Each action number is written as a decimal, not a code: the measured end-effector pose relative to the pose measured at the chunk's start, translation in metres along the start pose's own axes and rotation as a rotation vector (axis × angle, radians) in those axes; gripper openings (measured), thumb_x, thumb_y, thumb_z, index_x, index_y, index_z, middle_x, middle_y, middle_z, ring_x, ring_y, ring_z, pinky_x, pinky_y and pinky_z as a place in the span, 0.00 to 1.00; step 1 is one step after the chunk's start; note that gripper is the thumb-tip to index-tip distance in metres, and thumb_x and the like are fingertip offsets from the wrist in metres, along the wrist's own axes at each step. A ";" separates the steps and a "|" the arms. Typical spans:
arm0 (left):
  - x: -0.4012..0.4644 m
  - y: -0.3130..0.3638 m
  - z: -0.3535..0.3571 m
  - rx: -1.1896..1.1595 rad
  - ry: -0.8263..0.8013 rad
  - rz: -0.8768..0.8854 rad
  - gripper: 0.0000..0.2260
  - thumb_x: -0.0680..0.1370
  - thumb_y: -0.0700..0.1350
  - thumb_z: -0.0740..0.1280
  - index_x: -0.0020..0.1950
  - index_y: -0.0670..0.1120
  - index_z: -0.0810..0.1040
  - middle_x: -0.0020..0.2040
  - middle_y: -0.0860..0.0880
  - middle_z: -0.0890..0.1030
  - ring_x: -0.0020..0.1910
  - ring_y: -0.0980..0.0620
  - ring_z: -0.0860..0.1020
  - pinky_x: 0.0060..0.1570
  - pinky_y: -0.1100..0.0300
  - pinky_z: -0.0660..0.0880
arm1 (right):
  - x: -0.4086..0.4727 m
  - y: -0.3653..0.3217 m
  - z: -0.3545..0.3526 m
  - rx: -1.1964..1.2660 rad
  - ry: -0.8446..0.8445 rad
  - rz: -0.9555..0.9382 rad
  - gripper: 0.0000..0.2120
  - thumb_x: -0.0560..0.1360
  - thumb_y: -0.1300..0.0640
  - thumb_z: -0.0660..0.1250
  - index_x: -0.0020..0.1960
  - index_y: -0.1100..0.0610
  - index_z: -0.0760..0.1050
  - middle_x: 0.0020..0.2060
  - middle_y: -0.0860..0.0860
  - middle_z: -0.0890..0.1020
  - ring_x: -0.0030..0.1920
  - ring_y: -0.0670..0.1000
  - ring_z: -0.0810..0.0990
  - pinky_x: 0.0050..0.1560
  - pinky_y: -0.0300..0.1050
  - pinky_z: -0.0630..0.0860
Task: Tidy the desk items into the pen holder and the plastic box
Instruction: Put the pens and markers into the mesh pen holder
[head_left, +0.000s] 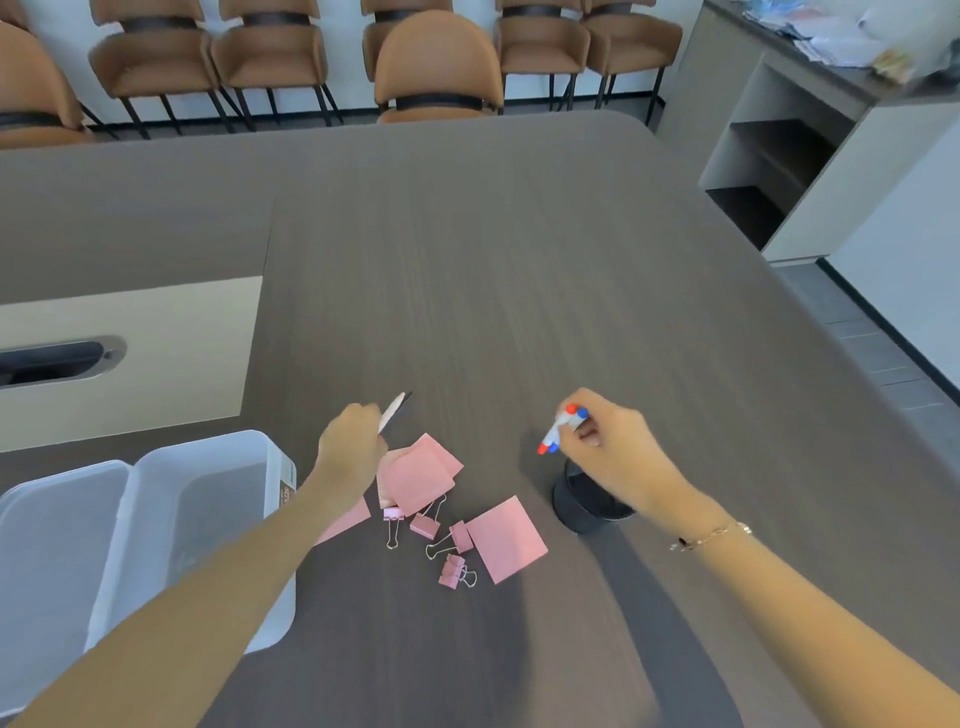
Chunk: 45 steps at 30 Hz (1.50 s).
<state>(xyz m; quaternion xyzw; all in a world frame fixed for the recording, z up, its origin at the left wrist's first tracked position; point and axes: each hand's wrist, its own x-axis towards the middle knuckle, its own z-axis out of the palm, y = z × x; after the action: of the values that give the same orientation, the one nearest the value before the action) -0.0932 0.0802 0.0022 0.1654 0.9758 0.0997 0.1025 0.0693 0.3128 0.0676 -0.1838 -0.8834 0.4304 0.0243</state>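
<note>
My right hand (608, 441) grips two white markers (560, 428), one with red ends and one with blue ends, just above the black mesh pen holder (584, 506). My left hand (353, 441) is closed on a white pen with a black tip (395, 410), held over the pink sticky notes (415, 475). Another pink sticky-note pad (506, 538) lies to the right, with several pink binder clips (423, 525) scattered between them. The clear plastic box (208, 488) stands at the left, its lid (52, 530) beside it.
The grey wood table (519, 260) stretches far ahead. A beige panel with a cable slot (57, 358) lies at the left. Brown chairs (439, 67) line the far edge. A white shelf unit (810, 156) stands at the right.
</note>
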 end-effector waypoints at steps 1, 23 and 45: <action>-0.004 0.009 -0.013 -0.146 0.043 0.013 0.04 0.73 0.35 0.64 0.46 0.38 0.78 0.45 0.39 0.80 0.40 0.41 0.76 0.37 0.55 0.68 | -0.003 0.003 -0.014 -0.017 0.010 0.039 0.03 0.74 0.63 0.63 0.45 0.56 0.74 0.39 0.53 0.85 0.39 0.51 0.82 0.40 0.35 0.76; -0.053 0.168 0.041 -0.608 -0.126 0.352 0.04 0.70 0.38 0.72 0.45 0.43 0.81 0.45 0.47 0.83 0.38 0.60 0.76 0.40 0.78 0.70 | -0.010 0.073 -0.022 -0.299 -0.232 0.125 0.07 0.74 0.60 0.66 0.51 0.57 0.78 0.51 0.52 0.84 0.32 0.42 0.73 0.31 0.30 0.66; -0.032 0.045 -0.005 -0.514 -0.172 0.040 0.12 0.78 0.40 0.62 0.58 0.43 0.80 0.58 0.45 0.82 0.55 0.49 0.78 0.56 0.63 0.70 | -0.053 0.027 0.029 -0.160 -0.128 -0.051 0.07 0.77 0.62 0.63 0.53 0.56 0.76 0.44 0.50 0.77 0.39 0.46 0.74 0.45 0.35 0.72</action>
<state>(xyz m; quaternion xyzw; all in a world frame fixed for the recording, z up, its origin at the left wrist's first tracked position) -0.0511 0.1101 0.0230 0.1609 0.9027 0.3320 0.2216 0.1208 0.2880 0.0341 -0.1348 -0.9190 0.3686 -0.0361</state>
